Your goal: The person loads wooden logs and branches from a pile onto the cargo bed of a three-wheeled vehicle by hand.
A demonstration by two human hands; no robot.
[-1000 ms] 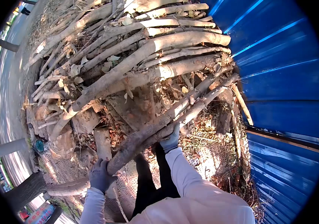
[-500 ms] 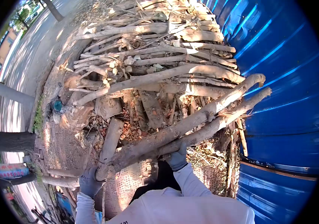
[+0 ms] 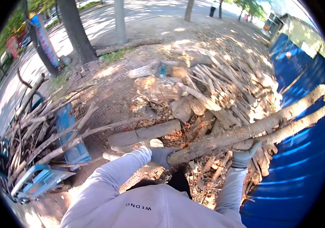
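Note:
A thick forked branch reaches from the middle of the view up to the right, its far ends in front of the blue metal wall. Around its near butt end is my left hand, in a grey glove. Farther along, my right hand, also gloved, grips the branch from below, with part of its fingers hidden by the wood. The branch is held above leaf litter and cut wood, near a pile of sticks and logs.
At the left, a blue cart bears many branches. A short log lies ahead of my left hand. The blue metal wall runs along the right. Tree trunks and a distant person are at the back.
My view has swung left, bringing the loaded cart into sight. The branch has turned with me, still in both hands, and is now off the pile.

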